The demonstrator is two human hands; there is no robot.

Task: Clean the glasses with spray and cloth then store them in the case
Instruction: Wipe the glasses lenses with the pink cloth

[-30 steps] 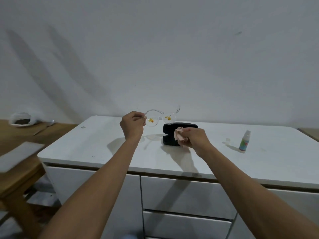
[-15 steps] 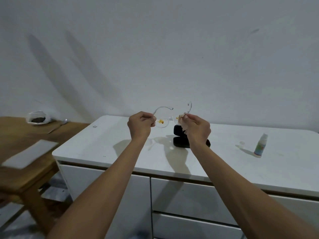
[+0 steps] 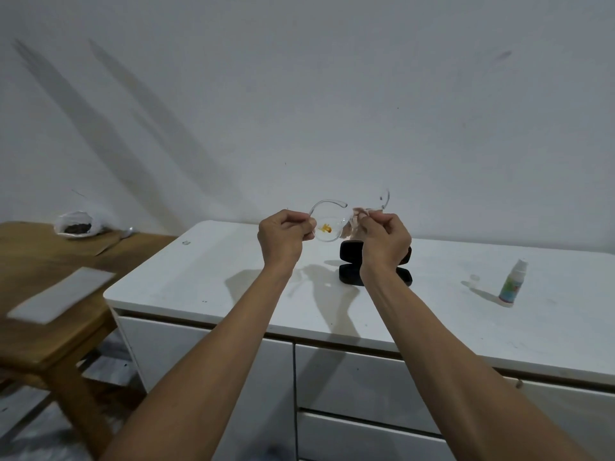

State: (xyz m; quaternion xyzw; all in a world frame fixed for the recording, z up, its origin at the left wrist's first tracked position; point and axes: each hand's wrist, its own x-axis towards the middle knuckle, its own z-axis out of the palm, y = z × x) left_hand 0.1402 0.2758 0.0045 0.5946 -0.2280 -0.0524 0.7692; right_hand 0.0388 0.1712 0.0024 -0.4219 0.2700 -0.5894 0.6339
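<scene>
Two bare forearms reach forward from the bottom edge, rising toward the middle. The left hand [image 3: 285, 237] and right hand [image 3: 386, 239] are raised side by side, a small gap between them, backs toward the camera, fingers curled in pinching grips.

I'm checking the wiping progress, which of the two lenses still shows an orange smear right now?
The lens beside the left hand shows the orange smear, uncovered. The other lens sits behind the cloth pinched in the right hand, so its surface can't be judged.
</scene>
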